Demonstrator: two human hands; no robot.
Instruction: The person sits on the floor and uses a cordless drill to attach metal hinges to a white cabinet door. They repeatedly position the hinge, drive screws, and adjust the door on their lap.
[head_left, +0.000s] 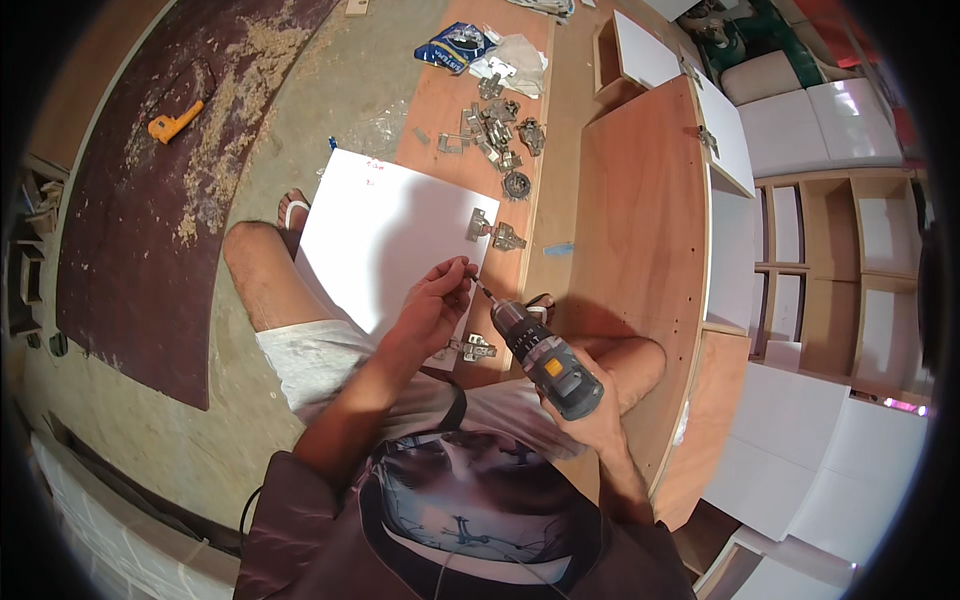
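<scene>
A white panel (pixel 370 230) lies across my lap, with small red marks near its far edge. My right hand (pixel 597 405) is wrapped round a cordless drill (pixel 545 360) with a dark body and a yellow patch. The drill's bit (pixel 483 288) points up and left, its tip at the fingers of my left hand (pixel 437 292). Those fingers are pinched together at the tip; whatever small thing is in them is hidden. Along the panel's right edge sit two metal cabinet hinges, the farther hinge (pixel 492 230) and the nearer hinge (pixel 474 347).
Loose hinges (pixel 495 125) are heaped on the wooden board ahead, beside a dark roll (pixel 516 185) and a blue packet (pixel 455 47). A wooden cabinet (pixel 640 200) stands at my right. Left, an orange power tool (pixel 176 122) rests on a sawdust-strewn brown board (pixel 130 270).
</scene>
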